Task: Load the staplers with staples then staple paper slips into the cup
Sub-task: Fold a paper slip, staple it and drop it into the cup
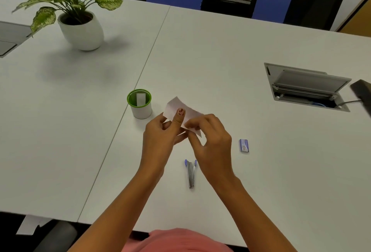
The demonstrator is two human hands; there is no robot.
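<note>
The white surface (220,51) carries a potted plant (80,28) far left and an open cable hatch (307,85) at right, both well apart from the work. Both hands pinch a paper slip (174,104) just right of the cup; the left hand (160,137) has its thumb laid on it, and the right hand (210,137) has curled fingers at its lower end. The slip's long axis slants from far-left to near-right. The green-rimmed cup (141,111) stands upright with a white slip (140,99) inside. The stapler (191,173) lies near the person, its long axis running away from them, blue tips splayed at the far end. A staple box (244,145) lies to its right.
</note>
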